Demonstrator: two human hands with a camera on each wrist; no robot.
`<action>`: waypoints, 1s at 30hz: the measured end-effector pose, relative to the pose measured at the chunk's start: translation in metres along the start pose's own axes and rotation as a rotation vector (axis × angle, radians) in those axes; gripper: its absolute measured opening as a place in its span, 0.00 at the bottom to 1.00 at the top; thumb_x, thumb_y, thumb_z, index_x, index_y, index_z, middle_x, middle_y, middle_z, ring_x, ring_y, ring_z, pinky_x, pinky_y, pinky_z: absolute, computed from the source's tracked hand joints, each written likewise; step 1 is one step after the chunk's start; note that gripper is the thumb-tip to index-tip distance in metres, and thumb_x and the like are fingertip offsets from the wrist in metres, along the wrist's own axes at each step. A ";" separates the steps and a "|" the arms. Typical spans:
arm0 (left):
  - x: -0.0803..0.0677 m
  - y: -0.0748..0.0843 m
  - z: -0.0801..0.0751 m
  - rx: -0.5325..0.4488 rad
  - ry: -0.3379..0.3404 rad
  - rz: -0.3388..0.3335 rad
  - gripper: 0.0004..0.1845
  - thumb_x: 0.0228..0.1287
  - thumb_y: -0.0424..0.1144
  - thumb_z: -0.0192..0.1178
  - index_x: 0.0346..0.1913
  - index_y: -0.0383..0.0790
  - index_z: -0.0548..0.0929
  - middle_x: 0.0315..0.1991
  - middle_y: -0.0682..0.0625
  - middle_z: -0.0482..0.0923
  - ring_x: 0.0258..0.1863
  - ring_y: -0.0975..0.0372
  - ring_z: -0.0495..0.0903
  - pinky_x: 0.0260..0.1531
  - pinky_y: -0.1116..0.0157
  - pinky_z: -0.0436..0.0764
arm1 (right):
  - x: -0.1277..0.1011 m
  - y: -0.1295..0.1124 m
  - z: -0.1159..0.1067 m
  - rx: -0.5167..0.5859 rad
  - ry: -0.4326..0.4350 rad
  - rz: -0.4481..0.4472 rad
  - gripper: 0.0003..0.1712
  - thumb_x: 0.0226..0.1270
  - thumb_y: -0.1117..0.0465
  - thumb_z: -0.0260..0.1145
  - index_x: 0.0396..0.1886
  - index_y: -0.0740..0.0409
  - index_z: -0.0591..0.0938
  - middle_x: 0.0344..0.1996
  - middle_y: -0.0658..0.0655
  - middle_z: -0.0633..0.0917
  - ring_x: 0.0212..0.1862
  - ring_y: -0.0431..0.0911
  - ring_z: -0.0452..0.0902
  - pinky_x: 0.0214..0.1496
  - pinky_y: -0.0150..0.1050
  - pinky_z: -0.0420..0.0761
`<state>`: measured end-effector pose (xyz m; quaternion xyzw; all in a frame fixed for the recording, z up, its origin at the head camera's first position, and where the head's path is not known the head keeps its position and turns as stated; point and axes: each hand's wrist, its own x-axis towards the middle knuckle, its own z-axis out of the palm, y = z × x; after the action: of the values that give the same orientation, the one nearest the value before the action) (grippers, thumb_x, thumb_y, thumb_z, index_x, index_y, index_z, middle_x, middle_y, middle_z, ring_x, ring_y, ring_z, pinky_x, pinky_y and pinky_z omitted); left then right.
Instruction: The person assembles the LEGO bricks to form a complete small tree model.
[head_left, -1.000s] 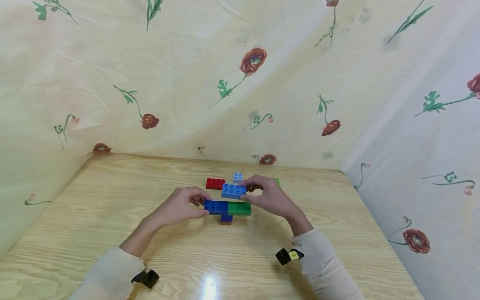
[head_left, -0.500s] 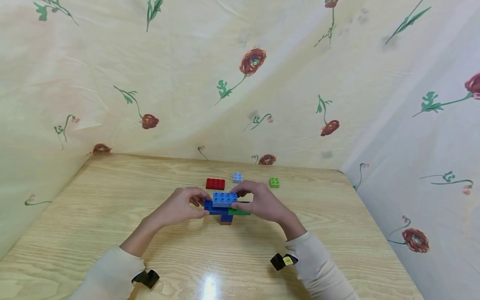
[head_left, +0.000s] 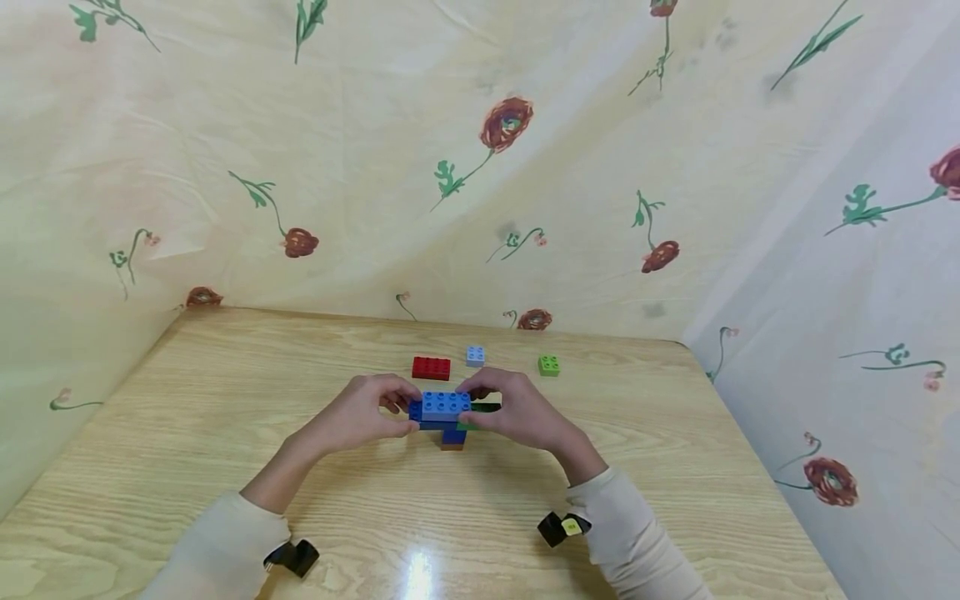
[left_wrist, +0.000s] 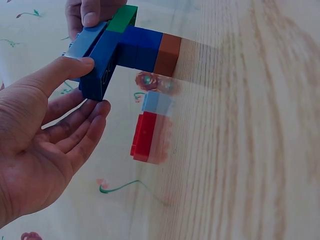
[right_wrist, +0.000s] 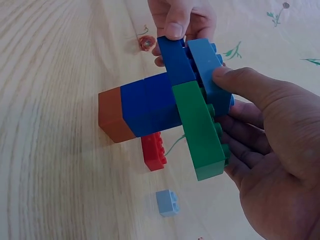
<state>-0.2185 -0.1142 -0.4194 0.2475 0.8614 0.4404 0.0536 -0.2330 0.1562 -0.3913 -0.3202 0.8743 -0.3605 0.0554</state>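
My left hand (head_left: 367,414) pinches the outer end of a long dark blue brick (right_wrist: 176,62) between thumb and fingers. That brick lies end to end with a green brick (right_wrist: 201,132), both resting across a column of dark blue bricks (right_wrist: 150,104) above an orange-brown brick (right_wrist: 114,116) on the table. With thumb and fingers, my right hand (head_left: 525,410) holds a medium blue brick (head_left: 446,405) on top, over the dark blue brick and towards the joint. Studs show in a narrow gap beneath it in the right wrist view.
Behind the hands, a red brick (head_left: 431,368), a small light blue brick (head_left: 475,356) and a small lime green brick (head_left: 549,365) lie on the wooden table (head_left: 360,525). A flowered cloth (head_left: 360,225) hangs at the table's back edge.
The right hand has brought the medium blue brick left and down onto the dark blue brick. The lime green brick has come fully into sight. My left hand has stayed in place.
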 end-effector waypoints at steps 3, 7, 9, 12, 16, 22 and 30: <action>0.000 0.002 -0.001 -0.001 -0.001 0.001 0.20 0.54 0.47 0.71 0.50 0.47 0.82 0.45 0.54 0.83 0.44 0.56 0.82 0.47 0.60 0.82 | -0.001 -0.001 0.001 -0.017 0.002 -0.005 0.20 0.59 0.51 0.72 0.50 0.47 0.82 0.47 0.46 0.84 0.50 0.41 0.79 0.56 0.50 0.80; -0.001 0.003 -0.001 0.003 -0.001 -0.011 0.20 0.55 0.47 0.71 0.50 0.47 0.82 0.46 0.54 0.83 0.43 0.57 0.82 0.46 0.62 0.82 | -0.002 -0.003 0.002 -0.054 0.014 -0.027 0.19 0.60 0.52 0.72 0.51 0.48 0.82 0.48 0.47 0.84 0.50 0.41 0.80 0.56 0.49 0.81; -0.001 0.004 -0.002 0.008 0.001 -0.018 0.20 0.55 0.48 0.71 0.50 0.47 0.82 0.45 0.53 0.83 0.43 0.58 0.82 0.46 0.63 0.82 | -0.002 -0.003 0.003 -0.066 0.022 -0.039 0.19 0.60 0.53 0.72 0.51 0.49 0.82 0.48 0.47 0.84 0.50 0.41 0.80 0.56 0.48 0.81; -0.001 0.005 -0.002 0.003 0.004 -0.023 0.20 0.55 0.47 0.71 0.50 0.47 0.83 0.46 0.53 0.83 0.43 0.58 0.82 0.46 0.62 0.82 | -0.002 -0.003 0.003 -0.077 0.027 -0.057 0.20 0.60 0.53 0.71 0.51 0.50 0.82 0.47 0.47 0.84 0.50 0.41 0.80 0.55 0.47 0.81; -0.002 0.006 -0.002 -0.017 0.027 -0.014 0.20 0.54 0.48 0.71 0.50 0.49 0.83 0.47 0.54 0.83 0.47 0.54 0.81 0.51 0.54 0.80 | -0.001 -0.003 0.003 -0.074 0.023 -0.069 0.19 0.60 0.53 0.71 0.51 0.50 0.82 0.47 0.48 0.84 0.49 0.40 0.80 0.54 0.47 0.82; -0.001 0.009 0.001 -0.025 0.105 0.027 0.19 0.57 0.53 0.68 0.51 0.54 0.82 0.48 0.58 0.82 0.50 0.52 0.79 0.55 0.48 0.77 | -0.001 -0.002 0.003 -0.072 0.019 -0.084 0.20 0.60 0.54 0.71 0.51 0.51 0.82 0.47 0.48 0.84 0.48 0.41 0.81 0.54 0.48 0.82; -0.001 0.012 0.002 -0.043 0.107 0.024 0.16 0.59 0.52 0.67 0.49 0.54 0.83 0.45 0.58 0.83 0.47 0.52 0.80 0.53 0.48 0.78 | -0.002 0.000 0.003 -0.080 0.027 -0.074 0.19 0.60 0.53 0.71 0.51 0.50 0.82 0.46 0.47 0.84 0.48 0.40 0.80 0.54 0.45 0.82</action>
<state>-0.2128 -0.1075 -0.4115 0.2328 0.8503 0.4720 0.0072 -0.2300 0.1556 -0.3940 -0.3493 0.8764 -0.3311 0.0176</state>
